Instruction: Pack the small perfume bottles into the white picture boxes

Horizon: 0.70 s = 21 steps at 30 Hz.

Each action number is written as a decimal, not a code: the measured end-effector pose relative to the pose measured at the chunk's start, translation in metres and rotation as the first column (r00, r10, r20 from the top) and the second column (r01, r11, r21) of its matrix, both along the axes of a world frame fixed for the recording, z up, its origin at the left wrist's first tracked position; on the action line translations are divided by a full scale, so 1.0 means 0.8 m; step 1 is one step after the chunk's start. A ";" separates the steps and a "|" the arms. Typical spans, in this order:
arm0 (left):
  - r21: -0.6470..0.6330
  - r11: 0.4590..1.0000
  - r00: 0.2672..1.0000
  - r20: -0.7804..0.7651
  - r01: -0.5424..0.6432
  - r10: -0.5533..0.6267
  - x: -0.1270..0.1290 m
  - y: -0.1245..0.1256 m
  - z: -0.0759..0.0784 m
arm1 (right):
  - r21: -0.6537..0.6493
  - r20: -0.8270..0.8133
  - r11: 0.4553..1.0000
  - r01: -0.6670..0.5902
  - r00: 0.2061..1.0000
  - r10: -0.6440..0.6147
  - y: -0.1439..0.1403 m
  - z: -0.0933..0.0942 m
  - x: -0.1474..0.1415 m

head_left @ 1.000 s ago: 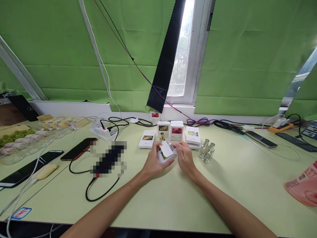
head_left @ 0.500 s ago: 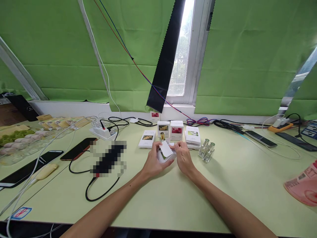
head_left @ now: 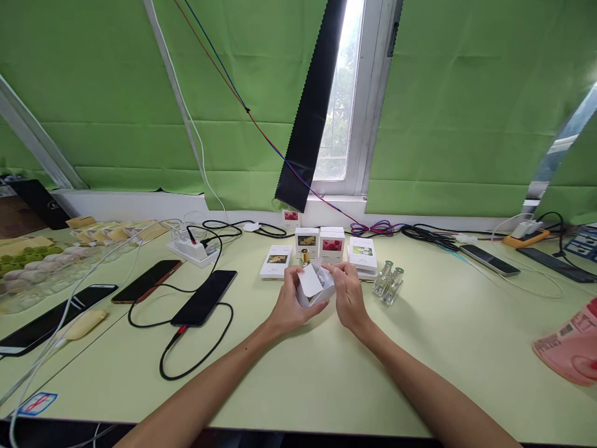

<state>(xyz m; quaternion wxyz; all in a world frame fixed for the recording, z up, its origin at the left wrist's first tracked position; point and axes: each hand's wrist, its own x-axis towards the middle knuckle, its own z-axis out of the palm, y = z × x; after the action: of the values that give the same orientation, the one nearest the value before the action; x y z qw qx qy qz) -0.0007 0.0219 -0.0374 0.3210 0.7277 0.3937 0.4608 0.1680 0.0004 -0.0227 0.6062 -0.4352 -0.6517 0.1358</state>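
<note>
White carton [head_left: 313,285], small and open at the top with one flap raised, sits between both hands just above the pale green table [head_left: 326,367], near its middle and a little short of the far row of goods. The left hand [head_left: 290,306] wraps the carton's left side and underside, fingers closed on it, while the right hand [head_left: 349,300] has its fingertips pinched at the carton's upper right rim; whether they grip a flap or something inside it cannot be told. Just behind the carton stands a gold-capped bottle [head_left: 305,256], and behind that a row of printed boxes [head_left: 333,244], with a flat box [head_left: 276,261] to the left and a stack of flat boxes [head_left: 363,252] to the right. Two clear glass bottles [head_left: 388,285] stand just right of the right hand, near but apart from it. To the left, a black phone [head_left: 204,297] lies with its black cable [head_left: 186,354] looping toward the near edge, well apart from the hands. Bare tabletop runs open between the forearms and the near edge, and wide open to the right as far as a pink packet [head_left: 569,348] at the right border
</note>
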 end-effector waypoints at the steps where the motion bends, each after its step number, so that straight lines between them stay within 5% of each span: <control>1: 0.003 1.000 1.000 0.005 -0.002 0.002 0.000 0.000 0.000 | 0.009 -0.022 1.000 0.006 1.000 -0.006 -0.001 0.001 0.001; 14: 0.067 0.998 0.999 0.044 0.011 -0.014 0.002 -0.011 0.014 | -0.025 -0.143 0.999 0.042 0.989 -0.045 -0.005 0.000 -0.002; 21: 0.041 0.999 0.999 0.033 -0.028 0.026 0.007 -0.012 0.011 | 0.042 -0.034 0.999 -0.022 0.999 0.024 -0.008 0.002 -0.001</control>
<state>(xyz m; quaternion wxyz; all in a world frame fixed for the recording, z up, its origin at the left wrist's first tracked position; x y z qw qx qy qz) 0.0047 0.0119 -0.0289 0.3058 0.7213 0.3886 0.4850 0.1669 -0.0064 -0.0208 0.6247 -0.4124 -0.6488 0.1366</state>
